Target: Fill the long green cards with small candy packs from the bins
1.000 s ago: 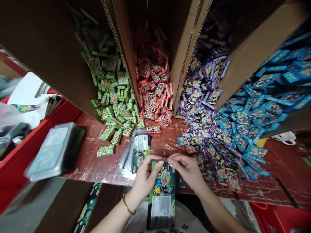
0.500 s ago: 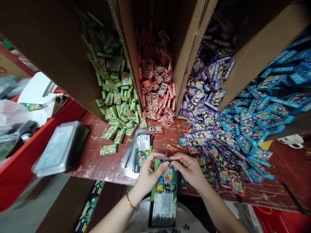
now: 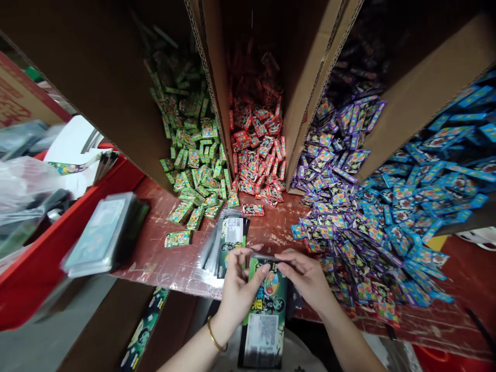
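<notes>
Between both hands is a green and black printed packet (image 3: 263, 333) with a white label, hanging down at the table's front edge. A clear plastic strip shows along its top. My left hand (image 3: 241, 281) is closed on its upper left edge, thumb on the front. At the upper right corner, my right hand (image 3: 306, 275) pinches the same packet. Just beyond my left hand lies a stack of similar printed packets (image 3: 232, 232) in clear plastic. Near it are a small red candy packet (image 3: 253, 210) and a green candy packet (image 3: 177, 238).
Tall cardboard boxes (image 3: 310, 93) hold heaps of green candy packets (image 3: 194, 160), red ones (image 3: 258, 165), purple ones (image 3: 329, 155) and blue ones (image 3: 418, 181). Purple packets spill onto the red table (image 3: 163, 268). Clear sleeves (image 3: 103, 227) are stacked beside a red bin (image 3: 73, 217) at left.
The view has shifted slightly, so the boxes and table appear a little further right. My left index finger has lifted somewhat off the packet's top; both hands still hold it.
</notes>
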`<state>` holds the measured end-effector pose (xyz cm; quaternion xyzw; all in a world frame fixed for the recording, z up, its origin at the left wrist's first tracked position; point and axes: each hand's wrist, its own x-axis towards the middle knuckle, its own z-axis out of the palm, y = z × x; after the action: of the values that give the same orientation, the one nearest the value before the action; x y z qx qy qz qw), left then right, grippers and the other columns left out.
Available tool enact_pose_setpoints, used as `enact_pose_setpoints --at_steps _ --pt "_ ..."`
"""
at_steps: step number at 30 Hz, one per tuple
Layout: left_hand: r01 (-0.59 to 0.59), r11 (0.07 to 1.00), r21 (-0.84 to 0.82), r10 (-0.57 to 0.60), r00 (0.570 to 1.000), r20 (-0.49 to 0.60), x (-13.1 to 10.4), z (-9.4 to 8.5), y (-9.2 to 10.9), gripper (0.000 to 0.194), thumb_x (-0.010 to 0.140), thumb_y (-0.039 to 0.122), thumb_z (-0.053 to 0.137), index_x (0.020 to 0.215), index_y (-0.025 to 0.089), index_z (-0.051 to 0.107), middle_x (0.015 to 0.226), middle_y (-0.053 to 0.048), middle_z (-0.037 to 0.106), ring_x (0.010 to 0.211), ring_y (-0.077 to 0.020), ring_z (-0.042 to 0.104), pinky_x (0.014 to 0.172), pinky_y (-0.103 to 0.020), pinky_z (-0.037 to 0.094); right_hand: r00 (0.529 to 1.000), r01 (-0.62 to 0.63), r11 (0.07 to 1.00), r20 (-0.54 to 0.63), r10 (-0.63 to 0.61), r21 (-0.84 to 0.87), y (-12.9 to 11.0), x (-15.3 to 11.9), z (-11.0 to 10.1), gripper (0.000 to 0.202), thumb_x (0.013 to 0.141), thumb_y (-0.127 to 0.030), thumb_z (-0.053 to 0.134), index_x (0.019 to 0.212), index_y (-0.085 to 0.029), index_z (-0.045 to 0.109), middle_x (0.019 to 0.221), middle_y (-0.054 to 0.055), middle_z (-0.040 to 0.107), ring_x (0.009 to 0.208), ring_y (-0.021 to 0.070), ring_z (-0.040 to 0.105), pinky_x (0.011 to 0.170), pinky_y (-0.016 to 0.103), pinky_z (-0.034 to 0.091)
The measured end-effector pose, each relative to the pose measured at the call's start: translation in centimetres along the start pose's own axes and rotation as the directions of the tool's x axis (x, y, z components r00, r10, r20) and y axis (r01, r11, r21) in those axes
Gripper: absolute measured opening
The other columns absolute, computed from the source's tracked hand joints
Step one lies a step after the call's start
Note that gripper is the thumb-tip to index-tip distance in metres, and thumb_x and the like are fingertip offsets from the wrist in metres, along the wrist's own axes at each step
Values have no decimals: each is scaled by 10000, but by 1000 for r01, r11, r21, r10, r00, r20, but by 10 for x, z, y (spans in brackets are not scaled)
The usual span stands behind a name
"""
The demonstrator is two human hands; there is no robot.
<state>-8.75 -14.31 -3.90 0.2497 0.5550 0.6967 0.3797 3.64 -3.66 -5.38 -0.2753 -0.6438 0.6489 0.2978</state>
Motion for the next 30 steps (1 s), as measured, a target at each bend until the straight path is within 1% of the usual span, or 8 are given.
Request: enact_pose_setpoints --at_steps 8,13,15,17,21,23,27,30 --pt "-23 966 259 -3 995 99 2 -8 2 167 780 287 645 863 198 531 793 -4 603 729 -151 581 671 -252 456 999 39 999 12 -38 -37 7 -4 1 77 794 -265 638 833 -227 693 875 50 671 835 189 642 737 296 531" --pt "-2 962 272 -20 997 78 18 -9 -8 239 787 324 631 983 212 552 930 -18 600 889 -169 567 809 -268 437 992 -7 997 -122 -2 -74 11 14 13 116 787 -314 639 846 -214 637 873 60 679 843 202 648 789 339 526" --pt "76 982 171 -78 997 3 37 -14 -13 294 733 355 679 956 199 568 915 -18 611 880 -169 577 809 -268 444 989 -10 994 -150 -6 -108 8 23 14 226 790 -344 632 972 -212 608 967 82 670 910 213 637 832 359 516" --pt "182 983 38 -178 980 -92 61 -22 -17 352 702 407 687 941 195 537 790 5 611 706 -149 594 691 -274 479 989 27 986 -142 -50 -165 0 23 12 398 779 -362 644 1138 -223 540 1152 108 603 1055 232 581 906 388 482" --pt "206 978 -40 -209 963 -168 97 -39 -16 438 666 466 685 946 206 473 680 36 600 525 -125 574 550 -265 486 986 99 958 154 -59 -270 -13 -6 14 950 602 -351 802 1394 -265 285 1443 114 328 1303 298 345 1036 466 361" --pt "188 981 -53 -195 963 -187 103 -40 -13 443 651 458 698 943 209 477 685 31 611 522 -126 582 535 -259 488 977 74 951 215 -8 -299 -10 -23 21 1097 582 -299 816 1445 -287 137 1503 95 201 1344 303 270 1069 484 311" --pt "146 988 -52 -153 972 -179 97 -30 -10 402 675 430 689 959 217 499 705 23 622 538 -129 591 547 -265 500 999 1 948 45 14 -319 6 -36 39 906 694 -133 684 1435 -314 196 1488 30 268 1336 255 307 1106 455 268" --pt "100 994 -37 -105 982 -158 94 -24 -4 413 680 413 693 998 228 505 781 10 628 586 -131 596 580 -267 504 998 46 949 -35 -60 -311 15 -35 49 837 684 -48 624 1411 -298 294 1445 16 357 1314 243 351 1098 423 302"
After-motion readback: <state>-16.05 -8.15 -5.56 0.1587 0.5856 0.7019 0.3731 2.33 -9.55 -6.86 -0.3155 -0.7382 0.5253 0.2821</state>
